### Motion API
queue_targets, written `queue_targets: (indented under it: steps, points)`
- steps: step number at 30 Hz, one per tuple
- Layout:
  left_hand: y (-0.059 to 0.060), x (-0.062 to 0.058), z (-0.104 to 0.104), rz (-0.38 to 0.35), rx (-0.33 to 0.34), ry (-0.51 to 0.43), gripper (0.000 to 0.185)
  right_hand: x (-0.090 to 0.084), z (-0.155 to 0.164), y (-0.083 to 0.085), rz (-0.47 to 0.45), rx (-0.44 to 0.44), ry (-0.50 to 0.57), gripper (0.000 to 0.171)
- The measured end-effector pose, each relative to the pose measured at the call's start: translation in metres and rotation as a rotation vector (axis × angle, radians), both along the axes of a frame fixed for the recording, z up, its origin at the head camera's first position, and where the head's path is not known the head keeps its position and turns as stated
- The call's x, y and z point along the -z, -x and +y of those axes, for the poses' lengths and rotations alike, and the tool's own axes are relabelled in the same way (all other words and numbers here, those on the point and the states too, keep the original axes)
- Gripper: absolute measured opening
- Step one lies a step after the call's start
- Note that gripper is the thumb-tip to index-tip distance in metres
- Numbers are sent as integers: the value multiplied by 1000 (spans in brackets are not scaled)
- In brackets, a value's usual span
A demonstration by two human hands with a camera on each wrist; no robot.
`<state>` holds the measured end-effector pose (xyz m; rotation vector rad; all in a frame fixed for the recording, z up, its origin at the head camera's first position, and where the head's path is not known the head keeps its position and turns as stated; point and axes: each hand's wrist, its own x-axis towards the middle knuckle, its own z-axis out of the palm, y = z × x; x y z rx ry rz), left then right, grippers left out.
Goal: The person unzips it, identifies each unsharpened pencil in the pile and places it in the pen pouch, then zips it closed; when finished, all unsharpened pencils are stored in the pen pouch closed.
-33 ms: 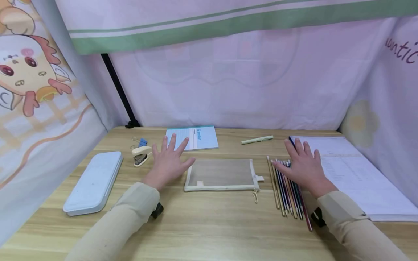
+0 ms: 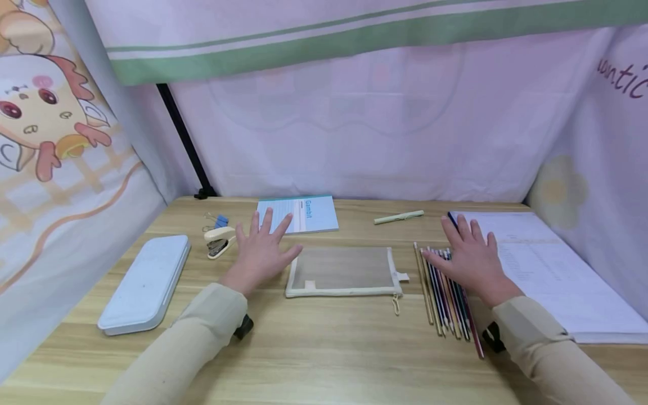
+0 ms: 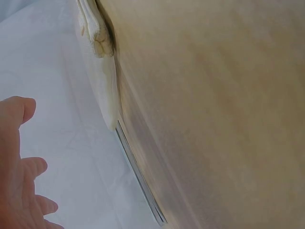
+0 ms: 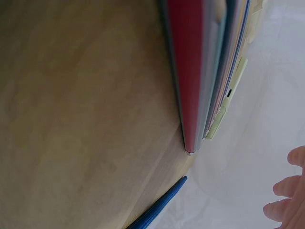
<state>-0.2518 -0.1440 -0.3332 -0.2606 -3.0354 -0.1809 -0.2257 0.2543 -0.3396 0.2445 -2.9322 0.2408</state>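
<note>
With fingers spread, my left hand [image 2: 259, 256] is held over the table between a cream stapler [image 2: 220, 242] and a mesh zip pouch [image 2: 346, 270]; it holds nothing. Past its fingertips lies a light blue booklet [image 2: 316, 214] marked "Gambit". My right hand [image 2: 471, 261], also spread and holding nothing, is above the right side of a row of pencils [image 2: 439, 292] and partly hides them. In the right wrist view, a red pencil [image 4: 186, 71] is closest, and the fingers [image 4: 288, 186] appear apart from the pencils.
A pale blue pencil case [image 2: 144, 284] lies at the left. Blue binder clips [image 2: 220, 221] are behind the stapler. A light green pen [image 2: 399, 217] lies at the back. A thick stack of paper [image 2: 557, 281] covers the right side. Cloth curtains [image 2: 354, 140] surround the table.
</note>
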Motion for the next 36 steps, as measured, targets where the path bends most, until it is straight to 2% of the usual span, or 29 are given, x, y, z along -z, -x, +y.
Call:
queue_targets:
  steps: [6,9,13,21,25,29,32,36]
  points:
    - [1,1,-1,-6,6,1,76,1,0,0,-1,-5,5,92]
    - [-2,1,0,-13,8,-5,77,-2,-3,-2,-37,-22,24,92]
    - [-7,-1,8,-18,30,-37,76,-6,-9,-4,-107,-74,101,91]
    - [-24,-3,45,-110,185,-311,74,-11,-29,-7,-222,-195,265,76]
    - [-32,1,67,-160,278,-422,74,-11,-36,-7,-297,-231,284,69]
    - [-35,7,88,-226,367,-542,71,-10,-43,-9,-371,-263,367,66]
    - [-36,11,104,-283,408,-624,68,-8,-47,-11,-420,-281,437,65]
    - [-39,13,123,-341,435,-687,65,-5,-52,-13,-485,-276,500,61]
